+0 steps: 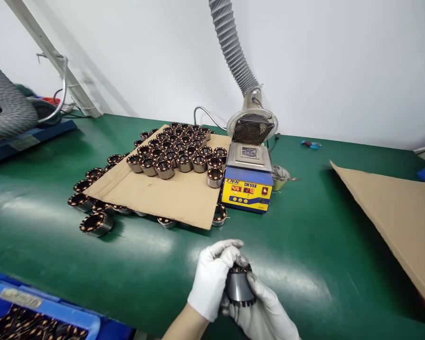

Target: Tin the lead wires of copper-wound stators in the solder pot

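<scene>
Against a white wall (145, 52) stands a green counter (156, 264), its surface glossy under the light. Over its near side, right of the middle, 2 white-gloved hands come together on 1 dark ring with copper windings (240, 285). The right hand (269, 311) cups it from below and the right; the left hand (212, 276) has its fingers bent at the upper rim, beside a thin wire end.

Beyond the hands, a cardboard sheet (152, 193) carries many similar rings (184, 163), crowded toward its far edge. More rings (94, 173) show under and along its left edge. Just beside its right edge sits a yellow and blue unit (246, 193) marked CM 558, its display lit red. A metal cup (279, 183) stands at the unit's right, and a ribbed grey hose (232, 42) comes down behind.

Toward the counter's right edge lies a 2nd cardboard sheet (393, 208). At the near left corner, a blue bin (74, 314) holds a heap of dark, copper-flecked parts.
</scene>
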Demonstrator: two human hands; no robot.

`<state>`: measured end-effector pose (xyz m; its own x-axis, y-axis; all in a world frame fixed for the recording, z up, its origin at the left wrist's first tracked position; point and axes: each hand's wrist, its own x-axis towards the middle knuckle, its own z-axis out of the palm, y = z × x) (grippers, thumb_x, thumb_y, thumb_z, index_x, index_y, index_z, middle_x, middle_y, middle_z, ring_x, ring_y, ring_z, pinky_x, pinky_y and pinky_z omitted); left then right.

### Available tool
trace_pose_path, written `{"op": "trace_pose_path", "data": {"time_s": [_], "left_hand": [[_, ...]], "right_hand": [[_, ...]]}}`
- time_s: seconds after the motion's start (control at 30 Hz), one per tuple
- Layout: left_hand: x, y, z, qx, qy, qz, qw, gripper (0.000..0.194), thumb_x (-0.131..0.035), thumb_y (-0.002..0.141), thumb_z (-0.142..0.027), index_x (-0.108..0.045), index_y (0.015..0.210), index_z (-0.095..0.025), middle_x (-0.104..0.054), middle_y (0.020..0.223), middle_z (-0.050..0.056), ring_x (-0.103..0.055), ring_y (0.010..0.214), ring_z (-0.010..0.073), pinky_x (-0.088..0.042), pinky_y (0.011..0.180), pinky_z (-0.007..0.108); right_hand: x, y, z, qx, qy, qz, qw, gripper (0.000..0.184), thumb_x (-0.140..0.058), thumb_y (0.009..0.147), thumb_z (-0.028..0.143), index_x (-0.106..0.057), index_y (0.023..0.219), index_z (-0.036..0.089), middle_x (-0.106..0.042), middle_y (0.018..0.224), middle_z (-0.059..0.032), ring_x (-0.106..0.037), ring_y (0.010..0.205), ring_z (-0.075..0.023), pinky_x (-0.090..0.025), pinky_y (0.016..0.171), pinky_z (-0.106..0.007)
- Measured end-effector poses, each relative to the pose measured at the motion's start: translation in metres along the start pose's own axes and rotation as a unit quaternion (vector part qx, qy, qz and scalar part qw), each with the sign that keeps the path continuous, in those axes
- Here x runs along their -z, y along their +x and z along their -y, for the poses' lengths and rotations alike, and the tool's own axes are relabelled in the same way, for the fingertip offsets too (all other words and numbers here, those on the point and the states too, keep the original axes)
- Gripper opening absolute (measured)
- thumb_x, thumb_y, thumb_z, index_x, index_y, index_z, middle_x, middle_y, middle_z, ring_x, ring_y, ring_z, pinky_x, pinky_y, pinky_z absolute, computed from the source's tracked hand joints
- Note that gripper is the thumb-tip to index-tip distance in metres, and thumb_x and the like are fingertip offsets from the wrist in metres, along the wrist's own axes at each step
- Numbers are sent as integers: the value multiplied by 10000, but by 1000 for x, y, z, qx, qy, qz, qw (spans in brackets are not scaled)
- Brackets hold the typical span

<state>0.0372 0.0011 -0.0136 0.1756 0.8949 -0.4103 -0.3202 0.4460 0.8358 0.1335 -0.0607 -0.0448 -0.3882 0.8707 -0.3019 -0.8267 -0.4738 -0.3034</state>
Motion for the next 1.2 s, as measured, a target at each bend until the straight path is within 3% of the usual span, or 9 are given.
{"op": "trace_pose_path", "data": {"time_s": [0.13,0.23,0.33,0.53,0.67,0.8,0.9,1.07,1.2], "left_hand": [[16,0,-4,-72,-71,-21,995,330,-697,698,-388,-651,961,-194,-714,813,38,-654,827,179,-512,784,278],[29,-11,1,-88,94,113,985,671,-789,509,-180,-595,1149,-233,-649,1122,73,-576,1064,274,-470,906,350],[29,-23,2,-96,261,180,943,780,-720,402,3,-614,1132,-249,-646,1103,46,-575,1029,288,-450,922,361],[13,-12,0,-9,69,2,998,69,-706,566,-185,-683,630,-175,-677,654,15,-611,640,174,-485,610,256],[19,0,1,-54,-127,-84,987,267,-794,554,-373,-668,681,-174,-642,553,-16,-601,579,129,-481,614,232],[18,-11,-4,-1,-18,-15,1000,372,-795,516,-227,-700,871,-171,-727,809,57,-655,752,192,-502,693,266],[10,-21,-7,46,65,-15,997,147,-725,525,-163,-711,671,-155,-690,611,23,-616,600,163,-485,587,245],[27,-12,-8,-23,-124,-85,988,262,-825,511,-306,-687,678,-159,-660,565,-12,-606,571,116,-494,640,216],[40,-13,-3,-52,-107,-36,992,518,-818,557,-417,-663,1012,-222,-708,1015,56,-626,994,210,-452,916,303]], "right_hand": [[-2,2,5,-45,32,23,998,422,-655,740,504,-680,981,159,-710,857,-69,-662,716,-180,-486,629,-263],[-5,2,9,-58,57,12,997,456,-654,707,551,-677,993,197,-715,868,-49,-659,800,-199,-491,720,-301],[-5,0,10,-57,49,4,997,436,-667,685,550,-685,971,221,-719,836,-34,-656,807,-211,-489,761,-338],[5,-2,3,-80,11,55,995,483,-573,770,564,-691,942,128,-721,834,-68,-676,724,-172,-491,658,-254],[7,-5,2,-78,22,83,993,506,-586,757,556,-663,1033,139,-718,790,-61,-672,641,-156,-489,598,-238],[-3,-8,3,-49,-20,14,998,413,-644,750,493,-659,1018,179,-709,908,-70,-669,773,-183,-496,711,-286],[-6,-6,-3,31,-111,-58,992,368,-710,707,441,-642,1003,232,-690,996,-54,-645,878,-204,-498,743,-311],[16,-4,-27,211,-391,-155,882,626,-743,644,442,-535,1193,226,-648,1086,-89,-639,900,-239,-526,758,-328],[30,4,-35,401,-589,-150,685,357,-658,744,397,-548,1047,244,-650,1032,-86,-649,923,-238,-541,770,-323]]}}
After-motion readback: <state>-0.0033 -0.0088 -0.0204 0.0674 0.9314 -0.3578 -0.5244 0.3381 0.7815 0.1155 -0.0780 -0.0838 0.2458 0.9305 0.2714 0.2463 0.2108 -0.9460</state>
